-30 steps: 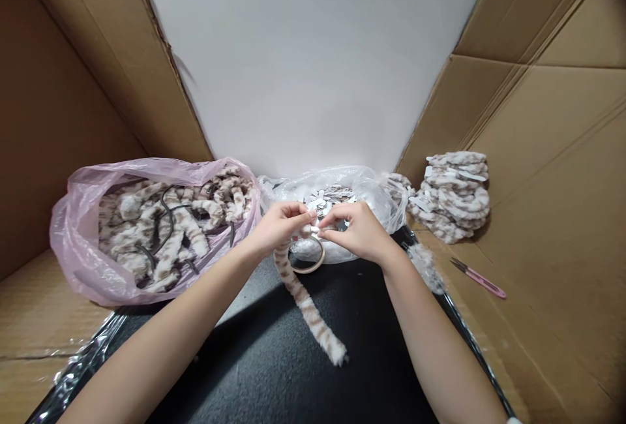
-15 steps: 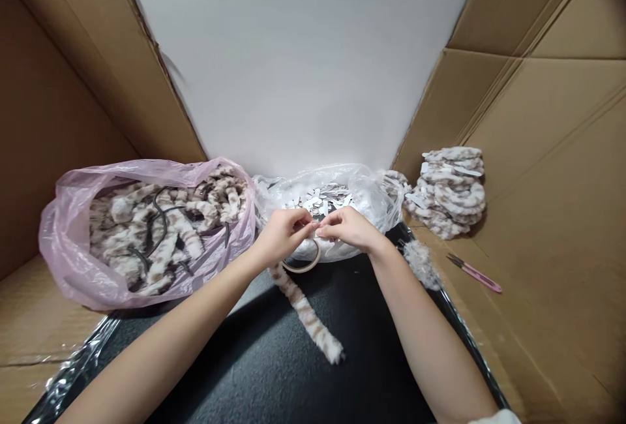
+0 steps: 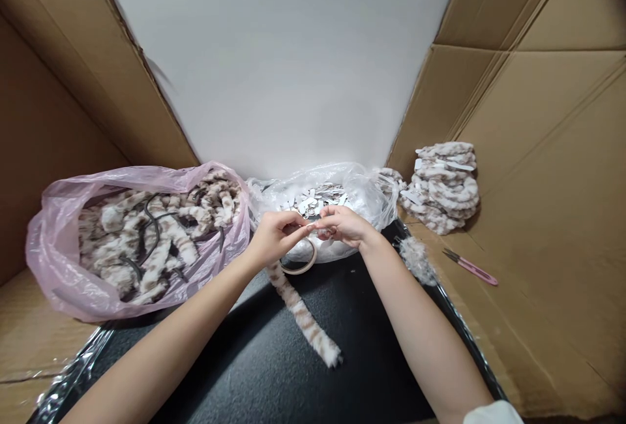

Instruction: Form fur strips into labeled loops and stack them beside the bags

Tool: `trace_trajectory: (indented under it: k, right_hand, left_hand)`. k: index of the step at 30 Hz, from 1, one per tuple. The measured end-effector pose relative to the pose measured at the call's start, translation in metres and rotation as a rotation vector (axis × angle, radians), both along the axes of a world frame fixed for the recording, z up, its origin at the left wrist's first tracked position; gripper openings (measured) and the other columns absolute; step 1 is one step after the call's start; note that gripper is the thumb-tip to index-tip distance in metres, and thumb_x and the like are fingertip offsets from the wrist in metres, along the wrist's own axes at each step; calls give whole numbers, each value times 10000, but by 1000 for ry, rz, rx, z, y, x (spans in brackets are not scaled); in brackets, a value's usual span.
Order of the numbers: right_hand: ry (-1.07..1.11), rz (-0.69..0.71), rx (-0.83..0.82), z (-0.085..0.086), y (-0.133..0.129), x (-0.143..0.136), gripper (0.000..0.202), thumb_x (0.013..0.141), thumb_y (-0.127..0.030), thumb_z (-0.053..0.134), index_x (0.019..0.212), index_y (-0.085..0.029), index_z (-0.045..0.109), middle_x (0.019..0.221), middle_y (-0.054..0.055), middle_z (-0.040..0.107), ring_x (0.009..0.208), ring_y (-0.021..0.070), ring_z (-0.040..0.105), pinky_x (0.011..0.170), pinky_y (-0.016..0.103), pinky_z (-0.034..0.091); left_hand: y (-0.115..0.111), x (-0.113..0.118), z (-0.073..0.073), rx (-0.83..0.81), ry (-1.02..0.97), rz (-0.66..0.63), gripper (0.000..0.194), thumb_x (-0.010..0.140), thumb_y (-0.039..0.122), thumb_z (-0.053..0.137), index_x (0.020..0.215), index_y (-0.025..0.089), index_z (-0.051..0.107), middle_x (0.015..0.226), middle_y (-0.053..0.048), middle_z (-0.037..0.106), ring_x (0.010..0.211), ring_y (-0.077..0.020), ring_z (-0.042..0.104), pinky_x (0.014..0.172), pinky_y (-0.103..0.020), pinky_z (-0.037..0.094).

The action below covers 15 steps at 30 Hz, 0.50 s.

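My left hand point(image 3: 280, 235) and my right hand point(image 3: 343, 227) meet fingertip to fingertip above the middle of the black table, both pinched. What is between the fingertips is too small to make out. Just below them a cream ring point(image 3: 306, 266), like a roll of tape, is partly hidden by my left hand. A spotted furry strip point(image 3: 306, 319) runs from under my left hand down across the table. Right behind my hands lies a clear plastic bag point(image 3: 364, 199) with white tags point(image 3: 317, 199) on it.
At the left, a pink plastic bag point(image 3: 53, 235) holds furry strips point(image 3: 166, 235) and dark cords. On the right are stacked furry pieces point(image 3: 443, 189), a fluff clump point(image 3: 417, 259) and pink-handled snips point(image 3: 472, 269). Cardboard walls point(image 3: 552, 169) flank a white panel point(image 3: 283, 52).
The view has shifted slightly, so most things sit a little further left. The fingers of my right hand have changed their pose near my left fingertips.
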State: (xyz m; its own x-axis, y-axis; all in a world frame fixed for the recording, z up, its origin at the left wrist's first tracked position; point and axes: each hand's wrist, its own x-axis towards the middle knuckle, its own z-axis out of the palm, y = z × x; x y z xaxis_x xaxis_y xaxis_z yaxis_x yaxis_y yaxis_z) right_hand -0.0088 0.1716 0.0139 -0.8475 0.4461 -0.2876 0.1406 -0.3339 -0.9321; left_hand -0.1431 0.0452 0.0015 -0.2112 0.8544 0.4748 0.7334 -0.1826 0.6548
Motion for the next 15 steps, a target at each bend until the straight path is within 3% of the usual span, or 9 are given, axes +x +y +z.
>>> trace_trajectory:
  k: [7, 12, 15]
  right_hand:
    - [4, 9, -60, -1, 1, -1, 320, 564, -148, 761, 663, -185, 459, 470, -63, 548, 418, 54, 465, 521, 206, 450]
    - [0, 2, -42, 2, -1, -1, 300, 578, -202, 782, 703, -173, 511, 540, -44, 572, 471, 69, 502, 527, 206, 433]
    - [72, -30, 187, 6, -3, 3, 248, 637, -274, 765, 773, -162, 590, 682, -16, 607, 596, 93, 553, 584, 219, 445]
  left_hand:
    - [-1, -3, 7, 40, -28, -82, 220, 759, 369, 729, 734, 151, 738, 617, -45, 686, 496, -104, 495, 497, -221, 360]
    - [-1, -3, 5, 30, -114, -30, 203, 771, 331, 705, 717, 137, 734, 609, -43, 683, 498, -97, 485, 485, -211, 351]
    - [2, -4, 3, -33, -368, 8, 230, 719, 351, 740, 677, 128, 705, 555, -21, 637, 501, -99, 496, 478, -202, 353]
